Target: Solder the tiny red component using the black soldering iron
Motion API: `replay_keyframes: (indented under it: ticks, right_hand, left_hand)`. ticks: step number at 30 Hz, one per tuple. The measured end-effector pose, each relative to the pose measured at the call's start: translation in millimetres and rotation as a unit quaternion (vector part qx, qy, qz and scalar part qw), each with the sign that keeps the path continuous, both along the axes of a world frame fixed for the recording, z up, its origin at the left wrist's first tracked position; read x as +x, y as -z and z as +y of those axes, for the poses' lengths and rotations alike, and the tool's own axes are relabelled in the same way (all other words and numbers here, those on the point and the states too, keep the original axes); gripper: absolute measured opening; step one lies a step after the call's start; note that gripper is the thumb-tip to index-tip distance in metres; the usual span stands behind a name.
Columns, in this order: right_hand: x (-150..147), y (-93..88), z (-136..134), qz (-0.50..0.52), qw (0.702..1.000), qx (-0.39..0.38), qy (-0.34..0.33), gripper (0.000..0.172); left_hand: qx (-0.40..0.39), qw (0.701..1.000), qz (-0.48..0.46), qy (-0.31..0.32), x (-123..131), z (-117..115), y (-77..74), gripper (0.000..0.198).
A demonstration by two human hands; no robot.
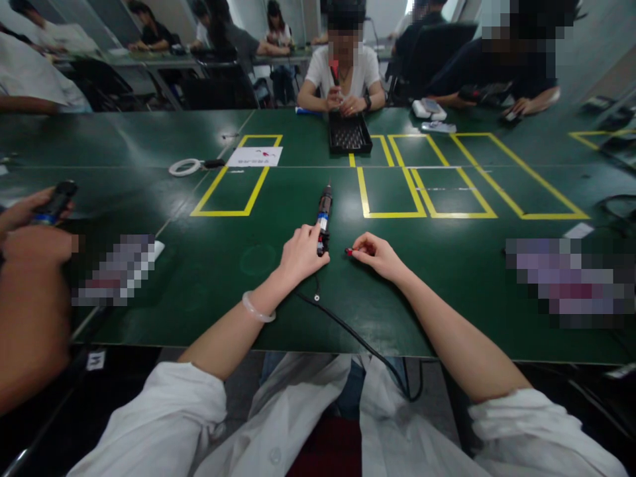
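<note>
My left hand [303, 253] is closed around the rear of a black electric screwdriver [324, 207] with a blue band, which lies on the green table, its thin bit aimed away from me. A black cable [355, 336] runs from near that hand across the table and over its front edge. A short lead with a metal ring end [317, 298] lies just below the hand. To the right, my right hand [375, 254] pinches a small red and black piece [349, 252] between thumb and fingers; most of it is hidden by the fingers.
Yellow tape boxes mark the green table [278, 311]. Across from me a person works over a black tray [350, 149] of small parts. A white card [256, 156] and a coiled white cable [185, 167] lie back left. At left, another person's hand holds a black and blue tool [54, 202].
</note>
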State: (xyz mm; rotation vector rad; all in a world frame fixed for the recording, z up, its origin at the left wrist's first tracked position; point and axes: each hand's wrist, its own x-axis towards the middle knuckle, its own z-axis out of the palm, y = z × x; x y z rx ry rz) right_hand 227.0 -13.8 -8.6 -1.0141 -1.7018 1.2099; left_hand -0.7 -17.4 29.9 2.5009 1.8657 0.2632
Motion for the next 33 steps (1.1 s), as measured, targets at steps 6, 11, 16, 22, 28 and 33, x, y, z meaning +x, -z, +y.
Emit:
replay_keyframes:
  ticks: [6,11,16,22,28,33]
  right_hand:
    - [1,0.3,0,-0.017,1.0,0.017,-0.004,0.02]
    - [2,-0.6,-2,-0.053,0.997,0.039,-0.031,0.018]
    - [2,0.1,-4,-0.076,0.992,0.091,-0.045,0.014]
    - [5,0.7,-2,-0.108,0.983,0.14,-0.043,0.014]
    - [3,-6.8,-5,-0.116,0.984,0.134,-0.033,0.015]
    - [3,-9.7,-7,-0.127,0.983,0.129,-0.01,0.019]
  left_hand:
    - [-0.004,0.995,-0.012,0.098,28,-28,-1.2,0.068]
    - [0.0,0.994,-0.027,0.102,31,-33,2.4,0.068]
    - [-0.005,0.994,-0.05,0.098,29,-33,7.7,0.068]
    - [-0.001,0.994,-0.05,0.099,29,-32,8.6,0.067]
    - [0.007,0.993,-0.052,0.105,28,-32,10.3,0.067]
    - [0.012,0.995,-0.032,0.094,31,-31,10.2,0.065]
